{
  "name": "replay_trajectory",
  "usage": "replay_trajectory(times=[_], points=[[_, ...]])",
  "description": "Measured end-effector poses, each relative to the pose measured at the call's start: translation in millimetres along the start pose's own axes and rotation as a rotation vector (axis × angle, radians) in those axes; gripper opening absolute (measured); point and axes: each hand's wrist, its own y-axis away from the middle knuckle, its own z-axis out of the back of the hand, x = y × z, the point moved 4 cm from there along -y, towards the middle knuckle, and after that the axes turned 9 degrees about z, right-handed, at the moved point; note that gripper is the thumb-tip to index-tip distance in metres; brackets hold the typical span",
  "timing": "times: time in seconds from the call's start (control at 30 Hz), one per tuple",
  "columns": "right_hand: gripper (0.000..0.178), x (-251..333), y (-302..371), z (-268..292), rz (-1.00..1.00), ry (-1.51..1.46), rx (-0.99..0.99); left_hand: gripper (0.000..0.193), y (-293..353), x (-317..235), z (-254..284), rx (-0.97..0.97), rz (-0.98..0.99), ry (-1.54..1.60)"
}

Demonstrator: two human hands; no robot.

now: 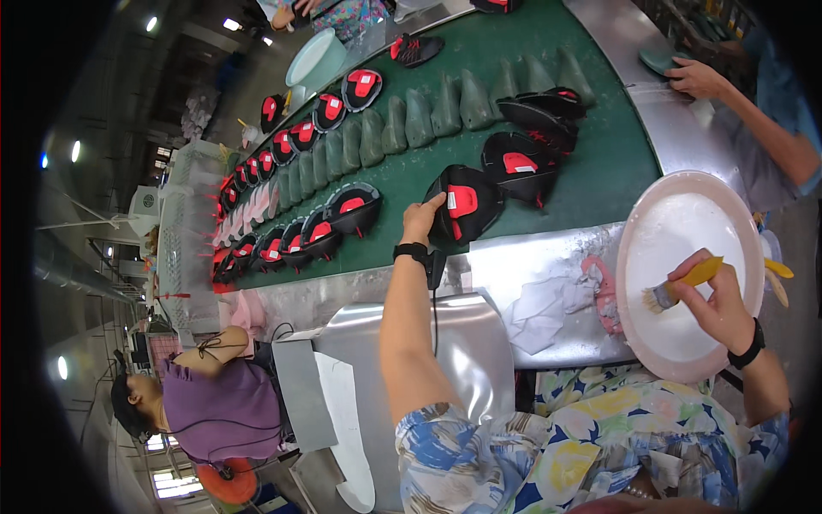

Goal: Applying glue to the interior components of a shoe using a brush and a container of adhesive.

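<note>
My left hand (421, 219) reaches forward and grips the left edge of a black shoe upper (481, 212) with a red lining, on the near side of the green belt (402, 193). A second black and red upper (519, 163) lies just beyond it to the right. My right hand (717, 300) is closed round the yellow handle of a paintbrush (695, 276). The brush's pale bristles point left, over a wide pinkish-white basin (632, 283) with white liquid in it. Whether the bristles touch the liquid, I cannot tell.
Grey-green shoe lasts (418, 118) stand in a row along the belt, with more uppers (354, 204) on both sides. Crumpled white cloth (541, 315) lies left of the basin. One person in purple (218, 398) is at left; another person's hand (698, 79) is at upper right.
</note>
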Motion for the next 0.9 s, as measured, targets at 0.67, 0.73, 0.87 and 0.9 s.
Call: replay_trajectory(times=[0.67, 0.73, 0.87, 0.9], points=[[0.016, -24, 47, 22, 0.209, 0.187, 0.207, 0.060, 288, -32, -152, 0.474, -0.783, -0.991], [0.018, -24, 51, 34, 0.193, 0.327, 0.232, 0.052, 291, -35, -151, 0.311, -0.986, -0.994], [0.018, -28, 48, 64, 0.302, 0.358, -0.016, 0.059, 276, -67, -101, 0.302, -0.728, -0.378], [0.018, -33, 52, 75, 0.338, 0.388, -0.106, 0.063, 287, -79, -96, 0.260, -0.734, -0.220]])
